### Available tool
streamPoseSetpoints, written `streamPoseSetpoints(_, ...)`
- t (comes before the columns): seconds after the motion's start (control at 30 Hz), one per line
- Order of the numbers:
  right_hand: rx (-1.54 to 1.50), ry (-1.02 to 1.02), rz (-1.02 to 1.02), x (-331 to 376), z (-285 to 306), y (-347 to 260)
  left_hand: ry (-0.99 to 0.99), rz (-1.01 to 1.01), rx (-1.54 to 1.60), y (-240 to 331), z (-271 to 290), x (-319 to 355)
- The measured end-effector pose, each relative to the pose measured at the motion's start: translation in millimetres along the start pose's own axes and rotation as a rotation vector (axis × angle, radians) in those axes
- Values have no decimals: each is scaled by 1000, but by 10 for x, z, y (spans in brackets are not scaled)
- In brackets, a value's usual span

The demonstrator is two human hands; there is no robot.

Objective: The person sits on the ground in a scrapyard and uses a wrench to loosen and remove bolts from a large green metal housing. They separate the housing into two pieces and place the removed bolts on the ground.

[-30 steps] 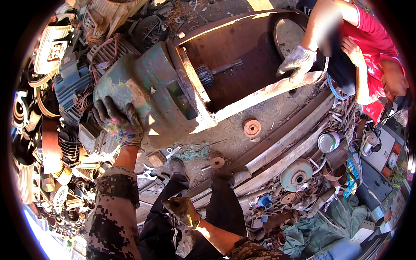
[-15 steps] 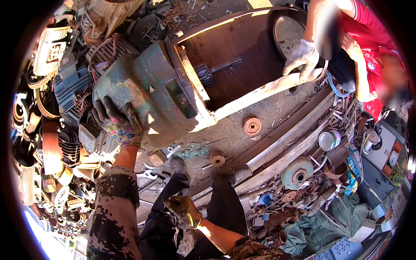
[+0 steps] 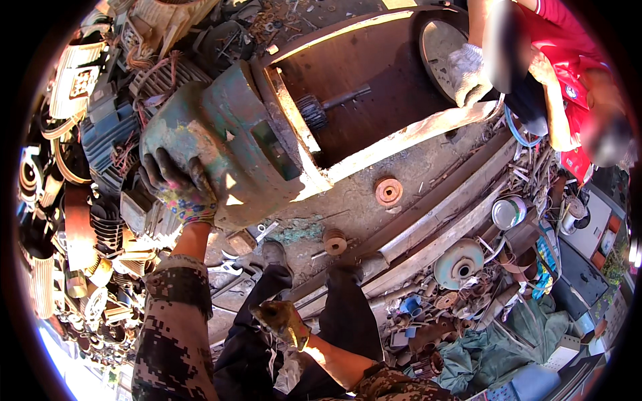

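Observation:
My left hand, in a patterned glove with dark fingers, lies spread on the rounded end of a large worn green metal housing. The housing lies on its side, its rust-brown interior open, with a toothed shaft inside. Above my right thigh, my right hand is closed in a yellowish dirty glove; whatever its curled fingers hold, if anything, is hidden. At the housing's far right end, a co-worker's white-gloved hand touches the rim beside a round opening.
Scrap metal parts crowd the left side. A rusty pulley and a smaller spool-shaped part lie on the ground. Wrenches lie by my left foot. Long metal beams run diagonally, with a green disc beyond them.
The co-worker's gloved hand has shifted along the rim and its fingers now point more downward. My left hand stays on the housing, and my right hand has hardly moved.

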State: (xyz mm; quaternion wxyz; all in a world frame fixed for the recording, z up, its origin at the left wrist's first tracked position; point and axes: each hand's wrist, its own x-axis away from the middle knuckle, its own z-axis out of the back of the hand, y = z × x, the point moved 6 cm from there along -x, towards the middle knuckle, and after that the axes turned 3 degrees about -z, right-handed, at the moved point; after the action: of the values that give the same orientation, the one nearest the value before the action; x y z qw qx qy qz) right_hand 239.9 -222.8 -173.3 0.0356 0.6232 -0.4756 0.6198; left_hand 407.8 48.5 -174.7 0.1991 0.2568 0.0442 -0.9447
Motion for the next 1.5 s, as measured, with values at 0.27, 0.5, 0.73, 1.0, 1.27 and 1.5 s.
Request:
streamPoseSetpoints(0.27,-74,24,37,-10,-40,182,10,-27,18,16,-42,28)
streamPoseSetpoints(0.5,-49,86,185,24,-6,142,30,-46,-38,126,58,-69)
streamPoseSetpoints(0.73,-59,77,189,20,-16,166,11,-1,-10,21,-28,8)
streamPoseSetpoints(1.0,-18,77,175,3,-20,143,34,-16,3,11,-47,27)
streamPoseSetpoints(1.27,-8,-20,9,6,13,60,48,-8,39,15,-39,33)
streamPoseSetpoints(1.5,-5,31,-9,5,-4,70,19,30,15,4,-46,41)
